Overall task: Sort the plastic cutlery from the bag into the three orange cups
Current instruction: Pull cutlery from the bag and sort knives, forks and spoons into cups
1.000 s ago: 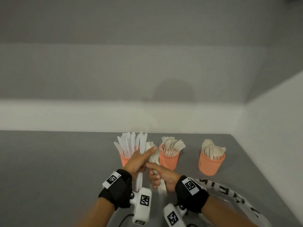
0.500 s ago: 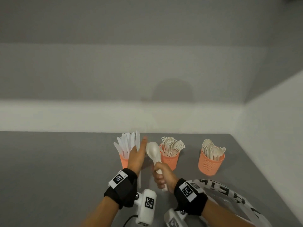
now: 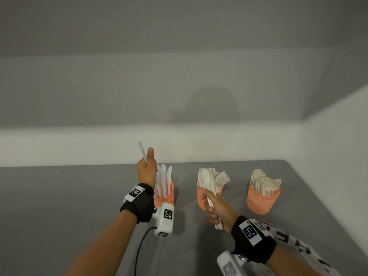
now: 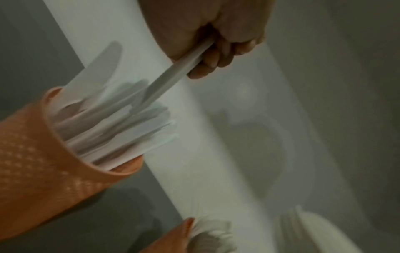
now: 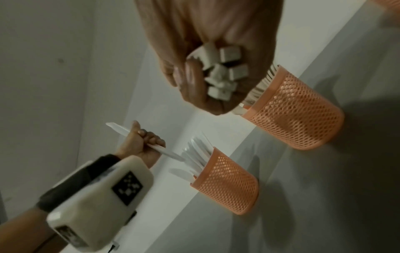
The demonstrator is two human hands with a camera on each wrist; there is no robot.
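Hands have drawn apart since a moment ago. Left hand [image 3: 147, 169] now fisted round one white plastic knife [image 5: 138, 140], raised just above the knife cup [image 3: 164, 193], tip angled down toward it. Right hand [image 3: 215, 208] grips a bundle of spoons [image 3: 207, 179] in front of the fork cup [image 3: 203, 198]. Spoon cup [image 3: 262, 200] stands further right; bag [image 3: 294, 242] lies by right forearm. Knife drop looks next.

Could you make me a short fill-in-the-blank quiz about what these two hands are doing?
1. The left hand grips a white plastic ____.
2. The right hand holds a bundle topped by a cream plastic ____.
3. The orange mesh cup on the right holds only ____.
4. The table holds ____ orange cups.

Missing words: knife; spoon; spoons; three
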